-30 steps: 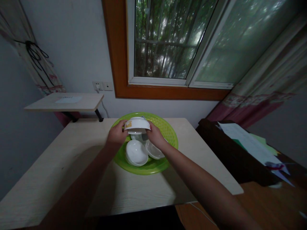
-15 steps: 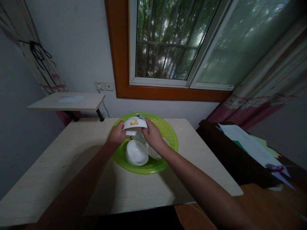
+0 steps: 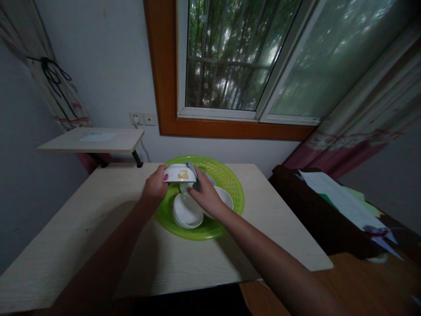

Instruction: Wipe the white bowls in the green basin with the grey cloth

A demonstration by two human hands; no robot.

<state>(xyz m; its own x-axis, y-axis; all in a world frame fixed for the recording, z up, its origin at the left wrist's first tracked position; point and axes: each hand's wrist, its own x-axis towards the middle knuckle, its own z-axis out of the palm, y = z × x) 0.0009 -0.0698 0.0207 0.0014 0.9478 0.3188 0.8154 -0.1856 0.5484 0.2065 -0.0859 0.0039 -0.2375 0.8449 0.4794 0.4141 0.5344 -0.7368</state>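
Observation:
A white bowl (image 3: 177, 173) with pink and yellow decoration is held tilted, rim down, above a green plastic basin (image 3: 235, 186). On its left edge, my left hand (image 3: 155, 184) is closed. At the right side, my right hand (image 3: 206, 189) presses a grey-green cloth (image 3: 191, 168) against the bowl, its thumb below the rim. Inside the basin, a white bowl (image 3: 188, 210) sits in front and another white bowl (image 3: 225, 197) lies to the right, partly behind my right wrist. More white dishware behind them is mostly hidden by my hands.
The basin stands on a pale wooden table (image 3: 263, 219). At the back left is a small raised shelf (image 3: 121, 140) with a paper on it. Beyond the table's right edge, papers (image 3: 342, 197) lie on a dark piece of furniture. A window (image 3: 230, 66) is behind.
The held bowl has turned and shifted slightly left and down, showing more of its decorated outside. My right hand and the cloth have moved a little left along its edge.

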